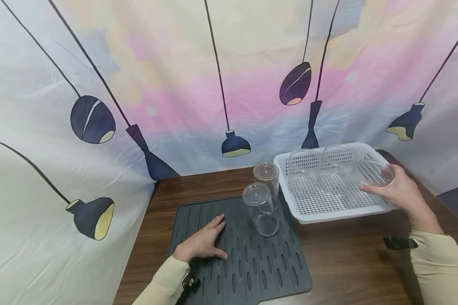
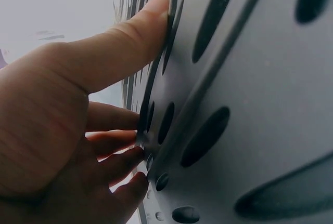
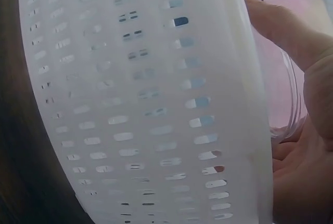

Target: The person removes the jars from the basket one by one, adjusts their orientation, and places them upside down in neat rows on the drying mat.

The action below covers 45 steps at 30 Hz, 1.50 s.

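My right hand (image 1: pixel 402 192) grips a clear plastic cup (image 1: pixel 374 183) near its rim, at the right end of a white perforated basket (image 1: pixel 309 218). In the right wrist view the basket's side wall (image 3: pixel 130 104) hides much of that cup (image 3: pixel 291 96), with the thumb and fingers around it. Two more clear cups, one (image 1: pixel 339 163) in the middle and one (image 1: pixel 303 169) at the left, stand in the basket. On the dark grey draining mat (image 1: pixel 252 262) my left hand (image 1: pixel 202 242) rests with fingers spread. Right of it, two clear cups (image 1: pixel 256 195) (image 1: pixel 266 173) stand upside down.
The mat and basket are on a brown wooden table (image 1: pixel 343 254), the basket overlapping the mat's far right corner in the head view. Behind the table hangs a pastel curtain (image 1: pixel 183 127) printed with lamps.
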Motion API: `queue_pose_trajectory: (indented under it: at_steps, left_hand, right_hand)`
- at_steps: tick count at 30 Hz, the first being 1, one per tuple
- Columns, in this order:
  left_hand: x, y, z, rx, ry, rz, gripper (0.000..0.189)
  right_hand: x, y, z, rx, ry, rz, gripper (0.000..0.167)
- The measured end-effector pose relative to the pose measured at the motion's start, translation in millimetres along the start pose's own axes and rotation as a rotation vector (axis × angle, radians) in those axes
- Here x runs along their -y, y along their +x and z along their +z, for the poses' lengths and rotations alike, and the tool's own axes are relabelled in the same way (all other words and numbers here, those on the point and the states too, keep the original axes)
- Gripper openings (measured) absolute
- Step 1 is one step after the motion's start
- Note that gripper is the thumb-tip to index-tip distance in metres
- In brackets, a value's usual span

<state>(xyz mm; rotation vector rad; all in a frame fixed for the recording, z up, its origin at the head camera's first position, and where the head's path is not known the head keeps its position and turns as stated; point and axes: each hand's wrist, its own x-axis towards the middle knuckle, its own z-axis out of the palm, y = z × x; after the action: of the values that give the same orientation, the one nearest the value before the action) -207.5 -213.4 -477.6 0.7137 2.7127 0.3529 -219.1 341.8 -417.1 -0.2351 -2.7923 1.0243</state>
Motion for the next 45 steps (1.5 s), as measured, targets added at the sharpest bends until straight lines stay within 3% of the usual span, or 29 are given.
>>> queue_pose_trajectory:
  at_steps: [27, 34, 45]
  left_hand:
    - [-0.5, -0.2, 0.1, -0.001, 0.008, 0.004, 0.108]
    - [-1.2, -0.9, 0.3, -0.004, 0.008, 0.004, 0.108]
    - [-1.4, -2.2, -0.1, -0.015, -0.001, 0.009, 0.106]
  right_hand:
    - [2.9, 0.3, -2.5, -0.055, 0.055, 0.025, 0.121]
    - [5.7, 1.4, -6.7, -0.065, 0.103, 0.066, 0.121]
    - [16.6, -3.1, -12.5, -0.142, 0.137, 0.0, 0.111]
